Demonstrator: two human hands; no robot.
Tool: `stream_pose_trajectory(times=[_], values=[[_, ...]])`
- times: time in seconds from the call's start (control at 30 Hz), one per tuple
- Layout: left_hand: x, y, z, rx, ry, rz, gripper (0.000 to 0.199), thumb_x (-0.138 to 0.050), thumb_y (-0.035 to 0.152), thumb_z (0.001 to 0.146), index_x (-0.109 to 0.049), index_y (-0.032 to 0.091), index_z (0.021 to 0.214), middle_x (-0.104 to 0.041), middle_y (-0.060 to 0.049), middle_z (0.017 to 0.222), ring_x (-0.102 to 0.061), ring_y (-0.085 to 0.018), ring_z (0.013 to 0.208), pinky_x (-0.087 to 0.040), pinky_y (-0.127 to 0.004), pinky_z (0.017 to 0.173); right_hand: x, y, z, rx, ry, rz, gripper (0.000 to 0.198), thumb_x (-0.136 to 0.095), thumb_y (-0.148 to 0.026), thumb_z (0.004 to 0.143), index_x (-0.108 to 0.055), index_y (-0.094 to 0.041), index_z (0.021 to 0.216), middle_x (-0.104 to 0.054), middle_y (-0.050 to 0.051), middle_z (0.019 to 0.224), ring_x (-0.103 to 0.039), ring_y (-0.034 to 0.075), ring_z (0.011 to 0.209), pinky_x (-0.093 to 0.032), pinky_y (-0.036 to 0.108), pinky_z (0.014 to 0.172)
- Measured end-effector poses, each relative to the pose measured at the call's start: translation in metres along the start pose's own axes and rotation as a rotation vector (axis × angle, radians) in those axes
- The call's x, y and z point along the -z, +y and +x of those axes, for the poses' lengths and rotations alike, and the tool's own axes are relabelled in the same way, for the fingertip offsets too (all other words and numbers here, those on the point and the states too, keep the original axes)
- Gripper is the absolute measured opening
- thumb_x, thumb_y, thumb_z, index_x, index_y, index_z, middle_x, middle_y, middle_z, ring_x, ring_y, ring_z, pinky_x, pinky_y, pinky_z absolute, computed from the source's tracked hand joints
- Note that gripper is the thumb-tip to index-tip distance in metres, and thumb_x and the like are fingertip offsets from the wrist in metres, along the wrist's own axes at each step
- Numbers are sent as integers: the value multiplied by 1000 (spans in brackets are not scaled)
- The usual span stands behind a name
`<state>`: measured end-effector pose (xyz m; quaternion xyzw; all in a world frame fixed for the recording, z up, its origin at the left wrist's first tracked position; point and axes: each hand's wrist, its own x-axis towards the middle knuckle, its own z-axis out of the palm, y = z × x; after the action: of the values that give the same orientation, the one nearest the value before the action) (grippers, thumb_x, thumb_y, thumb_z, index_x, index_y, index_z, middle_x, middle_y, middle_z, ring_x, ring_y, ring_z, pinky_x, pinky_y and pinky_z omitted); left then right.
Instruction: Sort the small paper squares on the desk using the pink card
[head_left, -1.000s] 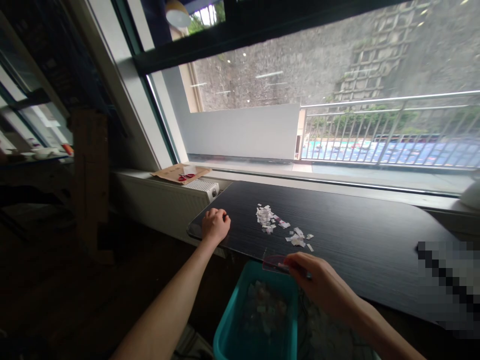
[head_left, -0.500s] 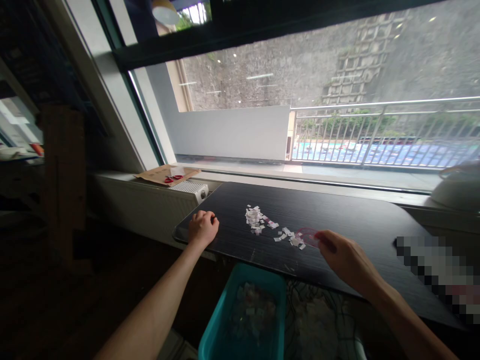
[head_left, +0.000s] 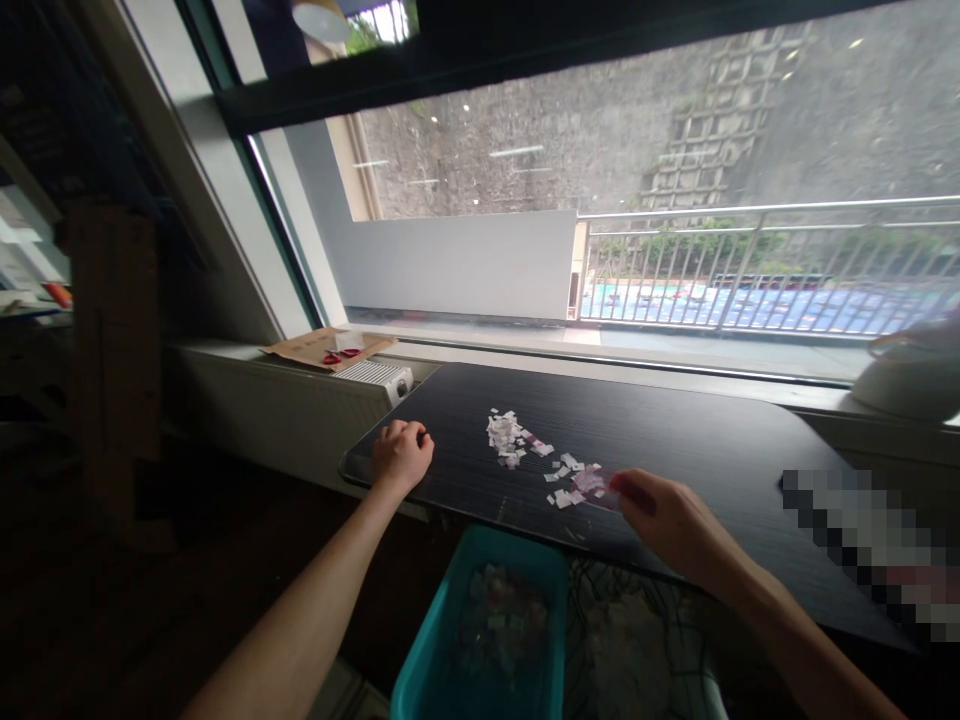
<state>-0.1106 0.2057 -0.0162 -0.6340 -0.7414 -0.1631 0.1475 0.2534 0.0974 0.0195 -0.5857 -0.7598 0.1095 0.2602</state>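
My right hand point(head_left: 649, 495) pinches a thin, see-through pink plastic piece point(head_left: 604, 497) low over the black table point(head_left: 675, 420). The piece's exact kind is blurred. Its far part lies among a loose group of small white paper scraps point(head_left: 564, 497). Further left, a denser pile of the same scraps point(head_left: 504, 436) sits on the tabletop, with a pinkish strip point(head_left: 534, 440) at its right side. My left hand point(head_left: 403, 455) rests in a loose fist at the table's left end, apart from the scraps, and nothing shows in its fingers.
Below the front edge stands a teal bin point(head_left: 556, 600) with a heap of scraps inside. Cables and a pale bag-like heap point(head_left: 626, 640) are beside it. Red-handled scissors point(head_left: 343, 355) lie on brown cardboard point(head_left: 300, 347) over the radiator point(head_left: 375, 385). A pixelated patch covers the right side.
My right hand has moved left and slightly nearer with the pink piece, and the loose scraps by it have shifted toward the front edge. My left hand keeps its place on the table.
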Motion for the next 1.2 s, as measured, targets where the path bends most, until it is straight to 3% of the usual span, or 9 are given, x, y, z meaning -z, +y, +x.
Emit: stream_pose_trajectory(times=[0.33, 0.57, 0.9, 1.2], values=[[1, 0, 1, -10, 14, 7, 18, -59, 31, 90, -62, 16, 100, -60, -6, 104, -57, -21, 99, -49, -40, 83, 11, 14, -3, -121, 61, -93, 27, -45, -28, 83, -66, -20, 98, -71, 4, 79, -65, 20, 71, -43, 29, 64], [2, 0, 1, -5, 15, 4, 16, -59, 29, 89, -62, 16, 98, -60, -5, 103, -56, -21, 97, -48, -40, 82, 12, 8, -5, -39, -25, -37, 25, -45, -28, 83, -66, -20, 93, -69, 1, 73, -62, 17, 65, -41, 27, 61], [0, -1, 1, -10, 25, -10, 15, -59, 28, 88, -63, 16, 97, -60, -6, 102, -55, -22, 97, -46, -38, 82, 19, 25, -4, -140, 48, -153, 25, -46, -27, 83, -66, -22, 96, -72, 3, 78, -66, 21, 73, -42, 28, 63], [1, 0, 1, -19, 47, -18, 18, -56, 27, 86, -66, 17, 96, -61, -8, 100, -56, -25, 95, -44, -37, 81, 19, 21, 4, -119, 51, -185, 26, -44, -24, 84, -66, -20, 96, -73, 5, 82, -68, 22, 77, -43, 29, 66]])
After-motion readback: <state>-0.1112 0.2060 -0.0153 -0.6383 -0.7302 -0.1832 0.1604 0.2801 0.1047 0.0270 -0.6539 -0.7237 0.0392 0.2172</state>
